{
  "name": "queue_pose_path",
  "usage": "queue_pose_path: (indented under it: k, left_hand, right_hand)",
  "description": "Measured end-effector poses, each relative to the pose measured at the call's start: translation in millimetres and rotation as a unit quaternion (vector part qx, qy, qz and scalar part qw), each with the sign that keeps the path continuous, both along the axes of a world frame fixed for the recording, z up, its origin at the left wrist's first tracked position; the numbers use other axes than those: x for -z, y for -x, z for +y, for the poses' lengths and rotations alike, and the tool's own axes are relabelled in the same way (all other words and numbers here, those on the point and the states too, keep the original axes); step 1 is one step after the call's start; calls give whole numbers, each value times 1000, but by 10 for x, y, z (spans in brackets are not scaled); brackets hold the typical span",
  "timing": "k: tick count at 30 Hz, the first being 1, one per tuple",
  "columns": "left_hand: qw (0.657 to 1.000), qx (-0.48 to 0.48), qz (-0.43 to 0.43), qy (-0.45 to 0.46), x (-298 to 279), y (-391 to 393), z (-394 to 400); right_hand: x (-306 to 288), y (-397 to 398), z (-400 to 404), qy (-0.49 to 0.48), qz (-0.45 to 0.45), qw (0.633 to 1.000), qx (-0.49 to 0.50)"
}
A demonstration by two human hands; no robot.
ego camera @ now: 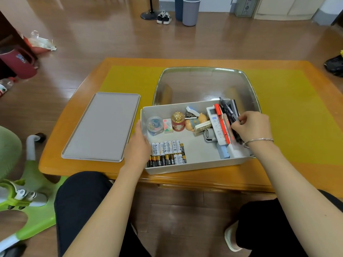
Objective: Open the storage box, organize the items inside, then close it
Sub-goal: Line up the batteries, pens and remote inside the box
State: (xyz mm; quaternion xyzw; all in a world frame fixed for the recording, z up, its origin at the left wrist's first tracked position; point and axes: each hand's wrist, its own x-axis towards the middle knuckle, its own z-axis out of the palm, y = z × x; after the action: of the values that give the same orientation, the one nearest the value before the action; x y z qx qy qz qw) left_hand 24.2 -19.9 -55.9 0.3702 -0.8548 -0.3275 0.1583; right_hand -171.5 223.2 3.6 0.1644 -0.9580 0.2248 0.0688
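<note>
- We have the storage box (194, 164) open in front of us, on the near edge of the table (78, 162); its lid (101, 127) lies flat on the table just to the left, well clear of the box.
- Sorting looks well underway, by our reading: the batteries (167, 152) lie in tidy rows at the near left of the box, and a clear tub of clips (155, 124), a small red jar (178, 121) and a toy figure (196, 121) stand along the far side.
- The right end seems to be the part in hand — a white remote (216, 125), a red pen (221, 123) and a black pen (227, 109) lie side by side there, roughly lined up.
- What is left, as we judge it: finish settling the pens and the bits near the remote, then put the lid back on.
- Our left hand (139, 143) rests on the box's left wall, fingers fairly straight, steadying it rather than gripping.
- Our right hand (252, 127) is curled over the right end — fingertips pinched together on the black pen, it seems, though what exactly they hold among the dark items there we cannot tell for sure.
</note>
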Motion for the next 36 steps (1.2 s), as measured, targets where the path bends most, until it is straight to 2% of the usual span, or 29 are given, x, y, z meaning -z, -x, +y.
queue_pose_path:
  k: [3,6,8,11,15,18,21,24,27,30,36]
  left_hand:
    - [1000,-5,10,14,-60,6,22]
    - [988,-6,7,157,-136,-5,69]
    - [972,31,48,226,-205,-11,125]
    - [959,109,100,242,-329,57,226]
    - [939,223,77,249,-457,191,335]
    - [933,251,60,251,-452,211,358]
    - [932,264,56,241,-413,220,391]
    - [955,207,31,209,-345,207,374]
    - [979,114,41,161,-287,142,277]
    - [983,79,50,161,-245,94,200]
    - [985,71,30,156,-196,85,191]
  right_hand:
    - [-18,-59,40,83,46,995,-24]
    - [-70,-160,15,123,64,985,-104]
    - [-92,-240,-28,127,53,977,-164]
    - [-103,-364,-117,91,11,964,-248]
    - [-94,-470,-170,61,-1,946,-318]
    - [-68,-493,-119,73,-4,943,-326]
    - [-42,-465,-67,82,-1,951,-299]
    - [-25,-324,74,126,34,979,-156]
    - [14,-172,307,97,20,995,-19]
    - [47,-167,438,46,-20,999,9]
    - [54,-250,322,-27,-43,999,17]
